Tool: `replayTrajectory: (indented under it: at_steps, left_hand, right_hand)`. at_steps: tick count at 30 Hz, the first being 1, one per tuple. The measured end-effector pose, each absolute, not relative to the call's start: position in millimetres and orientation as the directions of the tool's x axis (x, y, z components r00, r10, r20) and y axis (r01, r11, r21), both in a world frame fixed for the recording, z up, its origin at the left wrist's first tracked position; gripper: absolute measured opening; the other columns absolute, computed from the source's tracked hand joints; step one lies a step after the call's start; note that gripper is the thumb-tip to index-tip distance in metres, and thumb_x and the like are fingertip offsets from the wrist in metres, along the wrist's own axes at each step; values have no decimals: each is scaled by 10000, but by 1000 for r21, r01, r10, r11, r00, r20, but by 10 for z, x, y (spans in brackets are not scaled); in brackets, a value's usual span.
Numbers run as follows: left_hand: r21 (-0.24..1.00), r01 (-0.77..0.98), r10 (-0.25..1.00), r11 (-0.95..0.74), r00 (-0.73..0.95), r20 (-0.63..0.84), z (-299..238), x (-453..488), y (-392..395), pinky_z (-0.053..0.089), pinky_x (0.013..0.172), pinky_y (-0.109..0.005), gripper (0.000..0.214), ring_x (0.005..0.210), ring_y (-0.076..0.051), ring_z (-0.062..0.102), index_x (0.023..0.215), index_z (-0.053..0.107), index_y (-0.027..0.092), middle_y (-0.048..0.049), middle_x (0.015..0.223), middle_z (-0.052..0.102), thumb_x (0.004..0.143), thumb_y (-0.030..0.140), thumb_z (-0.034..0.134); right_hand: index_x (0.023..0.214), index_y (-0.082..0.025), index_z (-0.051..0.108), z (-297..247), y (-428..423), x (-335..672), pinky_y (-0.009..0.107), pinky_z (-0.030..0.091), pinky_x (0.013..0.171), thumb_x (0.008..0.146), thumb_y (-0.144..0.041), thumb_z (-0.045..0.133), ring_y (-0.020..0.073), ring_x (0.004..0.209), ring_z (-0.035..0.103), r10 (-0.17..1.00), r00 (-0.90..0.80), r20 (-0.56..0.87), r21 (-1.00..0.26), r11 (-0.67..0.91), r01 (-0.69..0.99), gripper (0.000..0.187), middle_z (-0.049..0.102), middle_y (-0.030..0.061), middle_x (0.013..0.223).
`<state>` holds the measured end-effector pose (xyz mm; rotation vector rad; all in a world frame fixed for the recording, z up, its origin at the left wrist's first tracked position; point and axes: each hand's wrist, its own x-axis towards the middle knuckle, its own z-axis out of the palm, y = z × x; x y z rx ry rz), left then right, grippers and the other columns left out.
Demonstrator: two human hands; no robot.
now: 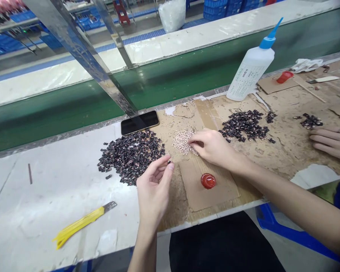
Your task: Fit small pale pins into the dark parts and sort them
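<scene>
My left hand (154,189) is closed in a loose pinch, with a small black piece barely showing between thumb and fingertip. It hovers at the right edge of a large pile of small black pieces (130,156). My right hand (215,147) reaches into a heap of tiny pale pink bits (183,141), thumb and fingers pinched together; what lies between the fingertips is hidden. Just below it, a small red cap (208,181) holding shiny liquid sits on a square of cardboard (191,198).
A phone (140,122) lies behind the black pile. A yellow cutter (82,223) rests at left with its blade out. A white squeeze bottle (251,71) stands tilted in view behind another black pile (245,125). Another person's hand (333,141) is at far right.
</scene>
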<state>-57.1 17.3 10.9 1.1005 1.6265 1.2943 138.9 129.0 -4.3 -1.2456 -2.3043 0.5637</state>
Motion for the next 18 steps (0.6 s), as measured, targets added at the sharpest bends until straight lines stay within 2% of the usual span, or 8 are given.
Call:
replayTrajectory:
  at_steps: [6, 12, 15, 18]
  left_hand:
    - [987, 136, 943, 80, -331, -30, 149, -522, 154, 613, 793, -278, 220, 815, -160, 723, 1029, 822, 202, -50, 940, 785, 839, 312, 835]
    - [992, 125, 939, 24, -343, 21, 217, -382, 153, 617, 787, -281, 201, 807, -161, 731, 1060, 821, 224, -41, 935, 797, 867, 280, 808]
    - [976, 211, 964, -55, -242, 107, 252, -247, 183, 605, 774, -275, 136, 804, -159, 728, 1029, 827, 237, -38, 958, 797, 933, 251, 731]
    - [923, 352, 962, -156, -158, 222, 264, -131, 256, 604, 749, -264, 125, 793, -156, 736, 996, 817, 218, -39, 944, 800, 952, 222, 700]
  right_hand:
    - [951, -207, 825, -52, 1289, 1406, 382, 518, 845, 903, -166, 618, 233, 871, 724, 899, -395, 191, -715, 403, 572, 216, 816, 70, 965]
    - [948, -175, 777, 88, 1146, 1513, 342, 575, 766, 893, -328, 704, 195, 829, 734, 957, -283, 63, -928, 161, 337, 179, 810, 78, 958]
    - [950, -168, 761, 171, 1059, 1582, 318, 572, 705, 851, -426, 768, 170, 775, 710, 963, -269, -16, -975, 44, 216, 277, 794, 75, 923]
    - [944, -172, 759, 199, 1029, 1608, 307, 563, 688, 814, -445, 809, 145, 732, 674, 965, -254, -67, -991, -35, 129, 307, 777, 60, 897]
